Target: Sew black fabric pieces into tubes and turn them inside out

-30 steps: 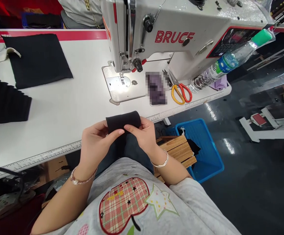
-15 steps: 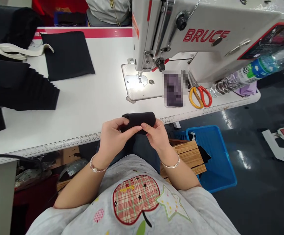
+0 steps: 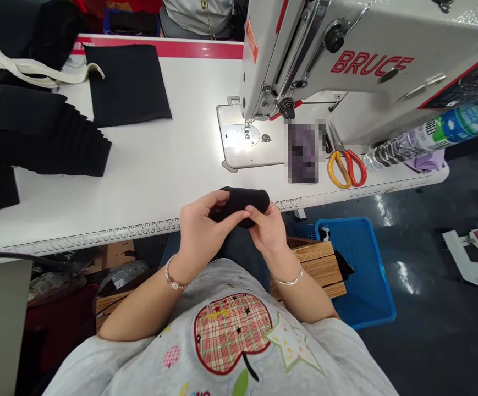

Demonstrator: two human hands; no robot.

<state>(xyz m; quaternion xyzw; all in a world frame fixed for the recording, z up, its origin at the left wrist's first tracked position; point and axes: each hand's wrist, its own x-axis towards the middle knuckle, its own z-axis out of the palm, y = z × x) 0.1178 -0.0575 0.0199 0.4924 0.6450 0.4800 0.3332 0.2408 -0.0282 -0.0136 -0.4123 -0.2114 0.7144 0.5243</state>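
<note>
A black piece of fabric (image 3: 245,201), curled over into a loop or roll, is held between my two hands at the table's front edge. My left hand (image 3: 203,228) pinches it from the left, thumb along the near side and fingers partly hidden behind it. On the right end, my right hand (image 3: 268,231) grips it with the thumb close to the left thumb. Beyond the fabric stands the sewing machine (image 3: 329,60), its presser foot (image 3: 247,127) over the metal needle plate (image 3: 232,148). Neither hand touches the machine.
Stacked black fabric pieces (image 3: 36,132) and a single black panel (image 3: 129,85) lie left, with a white strap (image 3: 28,71). Scissors (image 3: 346,168), a pixelated dark object (image 3: 302,154) and a plastic bottle (image 3: 420,137) are right. A blue basket (image 3: 371,275) stands below.
The camera view has shifted, so the table and machine appear slightly to the right. Both hands still hold the black fabric, which looks a little more curled and tilted.
</note>
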